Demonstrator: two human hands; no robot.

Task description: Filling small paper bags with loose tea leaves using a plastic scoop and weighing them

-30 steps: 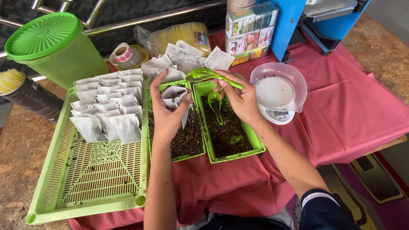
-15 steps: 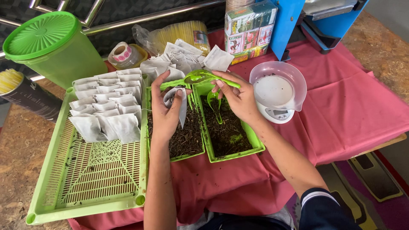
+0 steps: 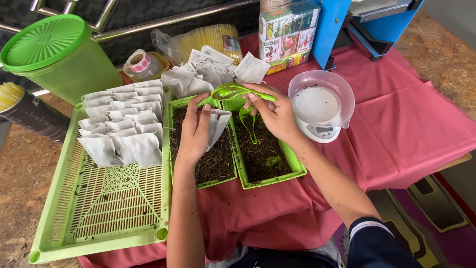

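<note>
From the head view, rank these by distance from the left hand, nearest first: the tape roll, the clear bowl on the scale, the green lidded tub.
1. Tape roll: behind the left hand, slightly to its left, by the rail.
2. Clear bowl: off to the right, beyond the right hand.
3. Green lidded tub: far back-left corner.

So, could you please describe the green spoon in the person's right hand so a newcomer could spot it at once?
On the pink tablecloth stand two small green trays of dark loose leaves, side by side. Over the top edge of the right tray, the right hand holds a green spoon. Unlike the second green spoon lying in the leaves, it is lifted and pinched by its handle.
</note>
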